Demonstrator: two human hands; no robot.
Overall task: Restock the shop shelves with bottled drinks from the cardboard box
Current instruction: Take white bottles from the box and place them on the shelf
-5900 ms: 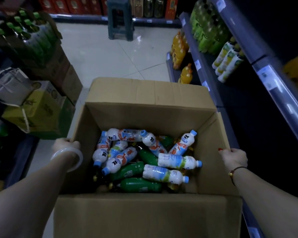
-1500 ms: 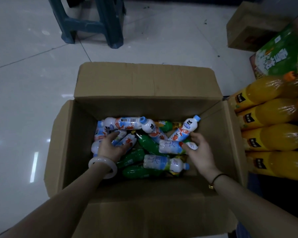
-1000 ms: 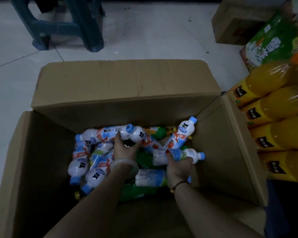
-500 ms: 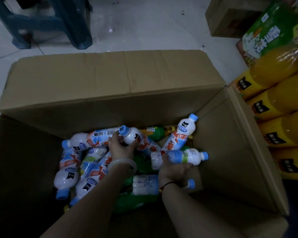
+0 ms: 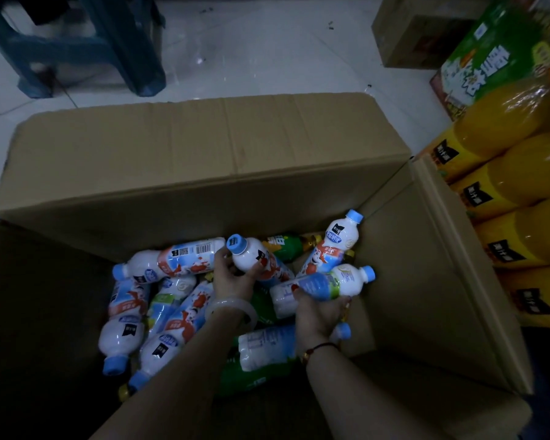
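Observation:
An open cardboard box (image 5: pixel 204 160) on the floor holds several small white drink bottles with blue caps and a few green ones. Both my hands are inside it. My left hand (image 5: pixel 232 281) grips a white bottle with a red label (image 5: pixel 254 258) just below its cap, lifted off the pile. My right hand (image 5: pixel 318 312) grips a white bottle with a blue and green label (image 5: pixel 331 282) around its middle, lying on its side with the cap to the right. Another white bottle (image 5: pixel 331 246) leans against the box's right wall. No shelf shows.
Shrink-wrapped large orange juice bottles (image 5: pixel 515 185) lie right of the box. A green printed carton (image 5: pixel 489 49) and a brown box (image 5: pixel 416 30) stand at the top right. A blue plastic stool (image 5: pixel 86 49) stands on the white tiled floor beyond the box.
I have leaned closer to the box. My left hand has closed around the red-labelled bottle and raised it; my right hand has lifted the blue-and-green-labelled bottle slightly.

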